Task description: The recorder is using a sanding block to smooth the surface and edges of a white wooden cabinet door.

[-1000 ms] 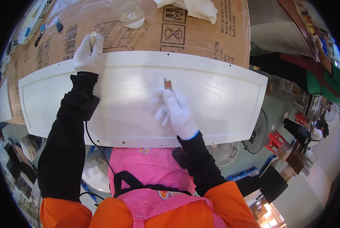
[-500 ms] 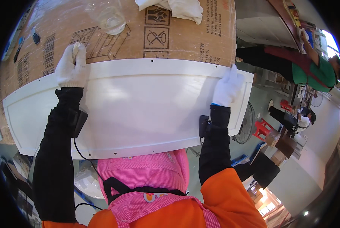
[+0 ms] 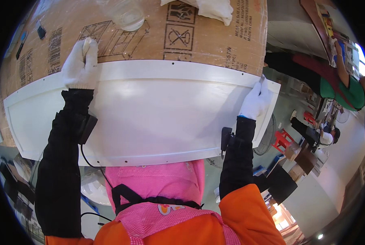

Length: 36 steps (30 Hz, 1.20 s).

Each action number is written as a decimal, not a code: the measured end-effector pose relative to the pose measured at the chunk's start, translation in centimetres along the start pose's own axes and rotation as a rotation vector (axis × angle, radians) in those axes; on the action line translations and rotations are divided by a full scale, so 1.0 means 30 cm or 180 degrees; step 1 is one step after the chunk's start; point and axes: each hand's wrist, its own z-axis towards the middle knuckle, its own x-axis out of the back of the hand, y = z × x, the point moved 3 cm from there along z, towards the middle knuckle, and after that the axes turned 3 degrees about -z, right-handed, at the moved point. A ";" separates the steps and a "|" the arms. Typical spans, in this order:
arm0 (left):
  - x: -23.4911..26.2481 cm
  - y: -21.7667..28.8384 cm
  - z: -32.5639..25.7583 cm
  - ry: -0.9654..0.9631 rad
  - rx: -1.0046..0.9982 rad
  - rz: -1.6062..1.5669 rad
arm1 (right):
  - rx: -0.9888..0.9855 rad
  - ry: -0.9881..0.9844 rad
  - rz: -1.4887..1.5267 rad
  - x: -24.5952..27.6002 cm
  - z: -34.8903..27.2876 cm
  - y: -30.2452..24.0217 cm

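A white panel (image 3: 162,110) with a raised border and small dark holes lies before me. Over its far left edge, my white-gloved left hand (image 3: 80,65) is closed around a small off-white piece (image 3: 86,45) that I cannot identify. My gloved right hand (image 3: 256,100) rests at the panel's far right corner with its fingers pressed together. A thin greyish tip shows at those fingertips, too small to name. The panel lies partly over a brown printed cardboard sheet (image 3: 215,41), and its near edge meets my pink apron (image 3: 154,181).
On the cardboard stand a clear cup (image 3: 131,20) and a white cloth (image 3: 217,10). A dark-handled tool (image 3: 21,45) and a small dark object (image 3: 40,30) lie at left. A floor fan (image 3: 266,136), red stool (image 3: 283,139) and two people are at right.
My right hand has moved slightly right and nearer along the panel's right end, its fingers more bent. My left hand stays closed at the far left edge. The whole view has shifted a little.
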 end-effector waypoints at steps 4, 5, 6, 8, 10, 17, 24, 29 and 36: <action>0.017 -0.014 0.000 0.0047 -0.0093 0.0088 | 0.1061 -0.0122 -0.0343 -0.115 -0.229 -0.265; 0.021 -0.011 0.005 0.0073 -0.0132 0.0135 | 0.1373 -0.0141 -0.0130 -0.135 -0.306 -0.360; 0.018 -0.012 0.007 0.0079 -0.0130 0.0153 | 0.1576 -0.0263 0.0133 -0.157 -0.386 -0.449; 0.010 0.004 0.006 0.0222 -0.0180 0.0219 | 0.1781 -0.0797 0.0779 -0.176 -0.536 -0.608; -0.018 -0.008 -0.002 0.0136 -0.0142 0.0154 | 0.1740 -0.1496 0.1497 -0.178 -0.625 -0.689; 0.041 0.000 -0.004 -0.0073 0.0158 0.0158 | 0.0203 -0.0127 0.0884 -0.040 -0.224 -0.287; 0.025 0.015 0.011 -0.0055 0.0077 0.0073 | 0.1806 -0.0150 0.0100 -0.146 -0.461 -0.525; 0.034 0.019 0.009 0.0016 0.0010 0.0061 | 0.1386 -0.0796 0.1469 -0.153 -0.530 -0.580; 0.058 0.020 0.004 -0.0102 -0.0026 0.0075 | 0.1348 0.0144 0.0452 -0.135 -0.301 -0.393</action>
